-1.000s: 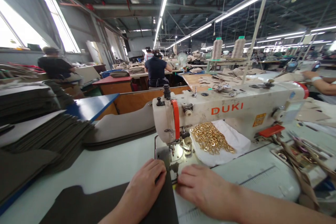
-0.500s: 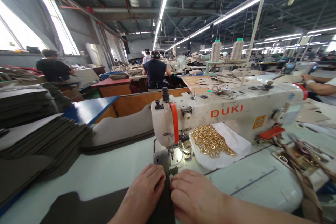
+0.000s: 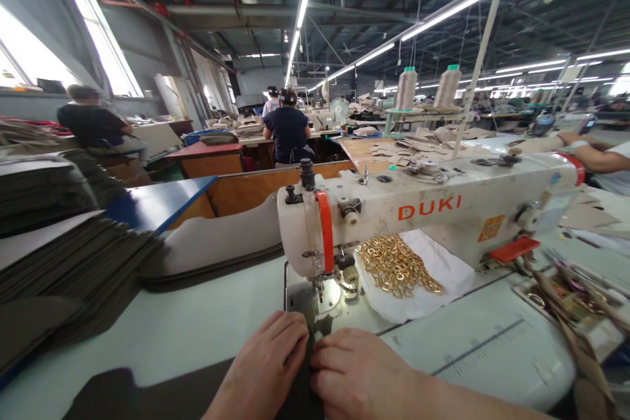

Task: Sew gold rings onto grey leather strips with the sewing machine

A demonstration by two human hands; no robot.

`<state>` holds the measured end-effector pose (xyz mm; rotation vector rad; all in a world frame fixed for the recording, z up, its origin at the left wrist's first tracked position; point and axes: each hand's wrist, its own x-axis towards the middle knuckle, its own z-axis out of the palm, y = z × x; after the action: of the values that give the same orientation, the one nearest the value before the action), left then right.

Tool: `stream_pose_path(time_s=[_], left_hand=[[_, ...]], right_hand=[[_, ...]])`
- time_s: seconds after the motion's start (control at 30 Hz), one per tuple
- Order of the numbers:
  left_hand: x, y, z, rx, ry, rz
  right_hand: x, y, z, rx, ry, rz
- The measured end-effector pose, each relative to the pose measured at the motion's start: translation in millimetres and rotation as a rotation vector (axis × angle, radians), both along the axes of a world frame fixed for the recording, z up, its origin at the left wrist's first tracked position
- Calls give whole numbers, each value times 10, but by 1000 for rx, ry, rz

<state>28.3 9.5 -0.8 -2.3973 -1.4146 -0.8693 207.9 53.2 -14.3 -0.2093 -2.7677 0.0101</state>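
A dark grey fabric piece lies on the pale green table and runs up to the needle area of a white sewing machine. My left hand has its fingers bent and pressed together on the fabric, just in front of the needle plate. Close beside it on the right, my right hand is closed on the fabric's edge, its fingertips curled. The fabric under both hands is partly hidden.
Gold metal rings lie on white cloth beside the machine. Stacked dark panels stand at left, more panels behind the table. Straps and scissors lie right. A person sits ahead, others at both sides.
The view has shifted slightly. My right hand sits a little lower and closer to the left hand; both still stay at the fabric before the needle.
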Motion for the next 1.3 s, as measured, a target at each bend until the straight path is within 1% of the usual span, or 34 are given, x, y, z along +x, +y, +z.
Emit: stream_pose_path(time_s=[0.27,0.4,0.57,0.7,0.9,1.07,1.2,1.3], left_hand=[[-12,2,-31,-23,-6,9],[0,-9,-8,-27,-21,7],[18,-43,32,-45,-15,22],[2,-68,25,-43,-14,1],[-10,-75,23,-43,-10,-12],[0,-94,36,-37,-9,-13],[5,-42,21,-50,-32,-5],[18,65,8,-59,-38,-8]], right_hand=[[5,-4,22,6,29,-4],[4,-13,55,10,55,-42],[-3,-6,0,16,106,-87],[-7,2,-43,21,108,-96],[-7,-7,-42,43,112,-101],[-20,-2,-31,48,66,-105],[-12,72,-11,102,47,-99],[19,174,19,114,-14,-96]])
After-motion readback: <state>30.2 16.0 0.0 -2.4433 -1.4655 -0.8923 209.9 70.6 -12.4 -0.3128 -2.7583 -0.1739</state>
